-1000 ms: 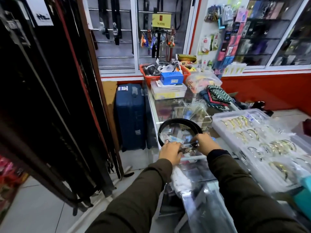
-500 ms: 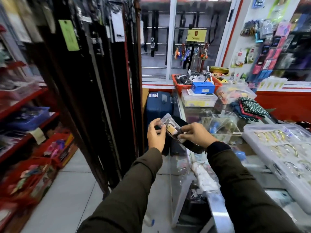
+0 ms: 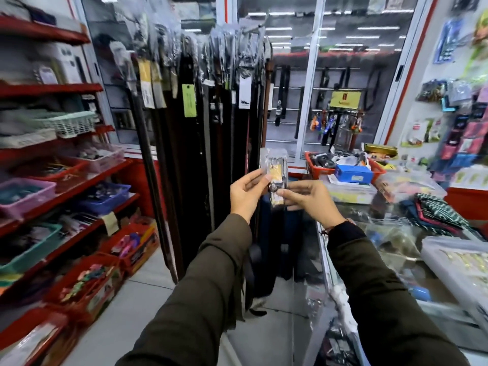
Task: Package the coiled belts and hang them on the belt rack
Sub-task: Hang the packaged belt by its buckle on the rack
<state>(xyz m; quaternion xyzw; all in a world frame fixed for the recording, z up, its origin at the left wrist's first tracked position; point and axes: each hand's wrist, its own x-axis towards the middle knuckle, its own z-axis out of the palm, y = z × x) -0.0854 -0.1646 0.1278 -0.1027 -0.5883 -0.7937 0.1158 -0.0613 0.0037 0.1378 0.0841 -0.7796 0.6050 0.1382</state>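
Observation:
Both my hands hold one packaged belt (image 3: 274, 171) upright at chest height: a clear plastic sleeve over a gold buckle, with the dark strap hanging down below between my arms. My left hand (image 3: 247, 192) pinches the sleeve's left edge. My right hand (image 3: 307, 198) grips its lower end from the right. The belt rack (image 3: 211, 107) stands just behind and to the left, crowded with dark belts in plastic sleeves with paper tags hanging from its top. The package is below the rack's top and apart from it.
Red shelves (image 3: 52, 88) with baskets of small goods line the left. A glass counter (image 3: 369, 233) runs on the right, carrying a red basket (image 3: 314, 167), a blue box (image 3: 352, 174), folded cloth and a clear tray of rings (image 3: 459, 262). A dark suitcase (image 3: 280, 247) stands behind the hands.
I lifted the belt off the counter and turned left toward the rack. The loop that lay on the glass now hangs down, and the packaged buckle end is raised upright.

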